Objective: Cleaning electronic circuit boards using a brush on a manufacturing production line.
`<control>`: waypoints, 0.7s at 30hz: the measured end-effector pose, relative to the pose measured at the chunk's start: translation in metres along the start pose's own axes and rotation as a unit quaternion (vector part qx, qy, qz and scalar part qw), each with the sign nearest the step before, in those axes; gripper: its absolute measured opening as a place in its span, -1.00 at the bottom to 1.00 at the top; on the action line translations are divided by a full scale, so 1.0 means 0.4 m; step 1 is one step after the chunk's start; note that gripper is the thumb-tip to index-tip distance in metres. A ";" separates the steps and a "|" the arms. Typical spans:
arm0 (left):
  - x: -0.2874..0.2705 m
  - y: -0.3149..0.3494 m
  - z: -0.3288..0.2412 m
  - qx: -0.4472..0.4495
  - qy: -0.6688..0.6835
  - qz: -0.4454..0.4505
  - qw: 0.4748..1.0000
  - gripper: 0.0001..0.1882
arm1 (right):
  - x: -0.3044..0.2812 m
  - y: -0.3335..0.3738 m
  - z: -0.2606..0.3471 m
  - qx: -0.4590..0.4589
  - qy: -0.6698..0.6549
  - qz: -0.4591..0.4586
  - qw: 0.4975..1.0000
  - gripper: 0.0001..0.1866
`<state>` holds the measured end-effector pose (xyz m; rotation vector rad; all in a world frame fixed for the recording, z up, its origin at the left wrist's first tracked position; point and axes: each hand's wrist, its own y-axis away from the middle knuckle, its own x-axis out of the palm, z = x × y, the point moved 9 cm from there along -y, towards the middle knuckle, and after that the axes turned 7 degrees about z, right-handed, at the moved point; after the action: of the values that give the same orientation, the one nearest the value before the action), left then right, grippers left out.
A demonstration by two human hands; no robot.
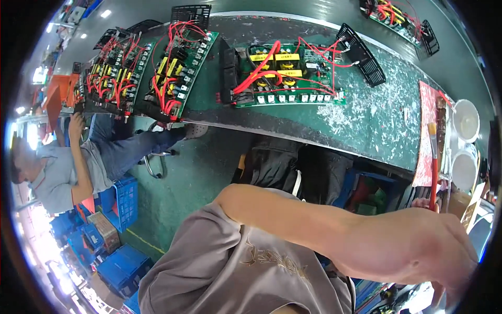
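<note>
My left arm crosses in front of my body to the right. My left hand (pixel 439 251), back upward, is at the far right with its fingers bent down out of sight. Just beyond it is a brush (pixel 433 162) with a red handle and pale bristles pointing away from me; the handle's lower end goes behind the hand. A small pinkish patch beside the handle may be fingertips of my right hand (pixel 420 203); the rest is hidden. A green circuit board (pixel 287 98) with yellow-taped transformers, red wires and black end panels lies on the bench, away from both hands.
More wired boards (pixel 178 68) line the bench (pixel 387 118) to the left, and another board (pixel 397 23) lies at the far right. White tubs (pixel 465 120) stand beside red-stained paper (pixel 426 131). A seated co-worker (pixel 73 172) and blue crates (pixel 123 267) are at left.
</note>
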<state>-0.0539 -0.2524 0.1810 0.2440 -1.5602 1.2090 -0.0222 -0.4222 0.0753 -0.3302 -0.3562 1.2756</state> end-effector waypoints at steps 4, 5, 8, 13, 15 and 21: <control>-0.010 -0.003 0.038 0.007 0.070 0.025 0.997 -0.73 | 0.012 0.002 0.042 -0.054 0.005 0.023 0.998 -0.66; -0.012 -0.013 0.040 0.003 0.095 0.033 0.995 -0.73 | 0.003 0.004 0.063 -0.053 0.022 -0.006 0.998 -0.67; -0.010 -0.039 0.060 -0.030 0.180 0.066 0.981 -0.73 | -0.094 -0.014 0.100 -0.105 0.056 -0.054 0.991 -0.68; 0.002 -0.062 0.205 -0.070 0.310 0.095 0.944 -0.70 | -0.208 -0.048 0.131 -0.161 0.112 -0.166 0.966 -0.70; -0.002 -0.083 0.262 -0.088 0.370 0.095 0.920 -0.69 | -0.213 -0.082 0.152 -0.163 0.140 -0.163 0.963 -0.70; -0.027 -0.157 0.447 -0.106 0.480 0.077 0.867 -0.63 | -0.279 -0.128 0.179 -0.150 0.185 -0.199 0.950 -0.70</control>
<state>-0.1159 -0.4256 0.2274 -0.5746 -0.8075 1.0086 -0.0370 -0.5400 0.1535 -0.7084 -0.2757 0.7394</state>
